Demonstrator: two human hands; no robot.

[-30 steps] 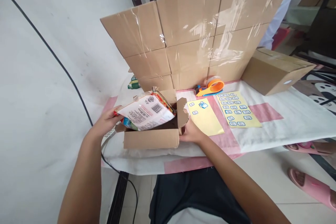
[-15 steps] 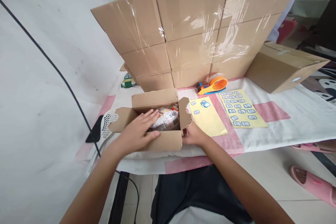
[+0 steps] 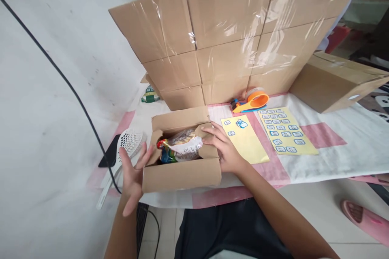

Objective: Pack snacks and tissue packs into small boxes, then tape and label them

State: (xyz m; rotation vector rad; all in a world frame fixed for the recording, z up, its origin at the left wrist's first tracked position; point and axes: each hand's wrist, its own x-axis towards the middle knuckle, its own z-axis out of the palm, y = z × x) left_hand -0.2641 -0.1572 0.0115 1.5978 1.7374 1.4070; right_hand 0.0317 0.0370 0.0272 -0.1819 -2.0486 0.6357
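Observation:
An opened cardboard box point(image 3: 182, 178) stands near the table's front edge, its long flaps spread outward and its short end flaps tilted inward. Inside lies a shiny plastic packet point(image 3: 185, 147), white and clear with red, blue and green at its left end; its lower part is hidden. My left hand point(image 3: 133, 182) is at the box's left end, fingers spread, palm side against or very near the cardboard. Around the right end, my right hand point(image 3: 225, 147) has its fingers over the short flap, pressing it inward; its thumb is hidden.
Behind the box stands a tall taped cardboard panel point(image 3: 225, 56). An orange tape dispenser point(image 3: 253, 102) and two yellow sticker sheets point(image 3: 247, 145) lie to the right, before a closed carton point(image 3: 334, 81). At left are a white slotted strainer point(image 3: 130, 141), a dark flat object point(image 3: 107, 158) and a cable point(image 3: 73, 91).
My left hand has left the packet for the box's left end. My right hand has risen onto the right flap. Both end flaps lean further inward, and the packet's red end now shows at left.

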